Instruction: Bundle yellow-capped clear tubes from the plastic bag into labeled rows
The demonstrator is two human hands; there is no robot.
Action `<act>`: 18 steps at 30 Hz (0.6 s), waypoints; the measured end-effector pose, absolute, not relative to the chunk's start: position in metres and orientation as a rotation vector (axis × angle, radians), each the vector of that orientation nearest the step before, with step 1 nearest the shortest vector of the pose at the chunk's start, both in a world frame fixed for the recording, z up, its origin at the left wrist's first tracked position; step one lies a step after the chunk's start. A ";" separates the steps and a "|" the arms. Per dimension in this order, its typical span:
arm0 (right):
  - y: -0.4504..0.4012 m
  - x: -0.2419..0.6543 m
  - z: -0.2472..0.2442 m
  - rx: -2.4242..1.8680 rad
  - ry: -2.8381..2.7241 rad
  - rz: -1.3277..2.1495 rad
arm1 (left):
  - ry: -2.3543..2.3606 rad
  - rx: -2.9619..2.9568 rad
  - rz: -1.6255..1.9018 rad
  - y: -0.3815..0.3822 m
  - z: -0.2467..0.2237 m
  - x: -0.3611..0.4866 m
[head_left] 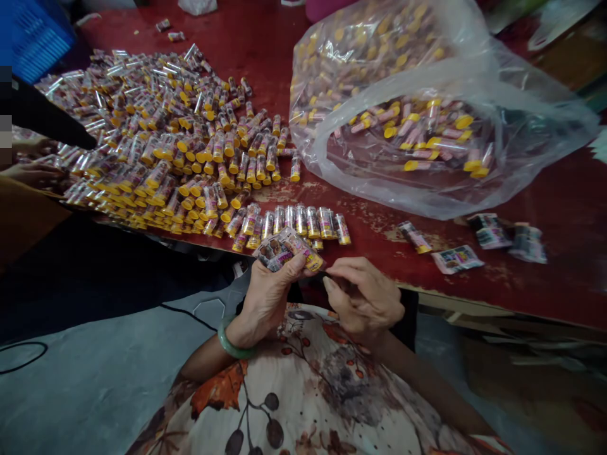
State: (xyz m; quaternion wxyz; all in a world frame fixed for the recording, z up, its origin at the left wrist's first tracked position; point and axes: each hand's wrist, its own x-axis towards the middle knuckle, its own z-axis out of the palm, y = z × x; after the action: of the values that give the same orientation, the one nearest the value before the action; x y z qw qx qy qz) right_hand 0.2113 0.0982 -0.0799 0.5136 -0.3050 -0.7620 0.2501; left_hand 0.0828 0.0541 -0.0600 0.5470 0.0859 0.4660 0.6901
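Observation:
My left hand (268,287), with a green bangle at the wrist, grips a small fan of printed packets (289,249) between thumb and fingers. They look flat and glossy, with dark, pink and yellow print; how many there are I cannot tell. My right hand (365,294) is closed just right of the packets, thumb and forefinger close together near their edge. What lies in its fingers, if anything, is hidden. Just beyond my hands, a short row of clear tubes with yellow caps (301,221) stands along the table's front edge.
A large heap of similar tubes (190,139) covers the left of the red table (265,38). A clear plastic bag (427,196) full of tubes lies open at the right. Nearby are one loose tube (415,237) and several packets (458,259). Another person's hand (35,174) reaches in from the left.

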 end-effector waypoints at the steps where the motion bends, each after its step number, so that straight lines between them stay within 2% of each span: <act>1: 0.098 0.210 -0.079 -0.747 -1.790 0.687 | 1.102 0.207 1.635 0.054 -0.060 0.083; 10: 0.096 0.203 -0.089 -0.813 -1.315 1.475 | 1.075 0.210 1.645 0.050 -0.066 0.084; 18: 0.095 0.199 -0.089 -0.846 -1.079 1.716 | 1.037 0.224 1.648 0.049 -0.069 0.081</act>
State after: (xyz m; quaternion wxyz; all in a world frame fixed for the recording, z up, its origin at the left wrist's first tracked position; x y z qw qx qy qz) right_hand 0.1986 0.0948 -0.0892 0.4551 -0.3429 -0.4375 0.6956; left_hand 0.0814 0.0492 -0.0690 0.5570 0.0950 0.4393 0.6984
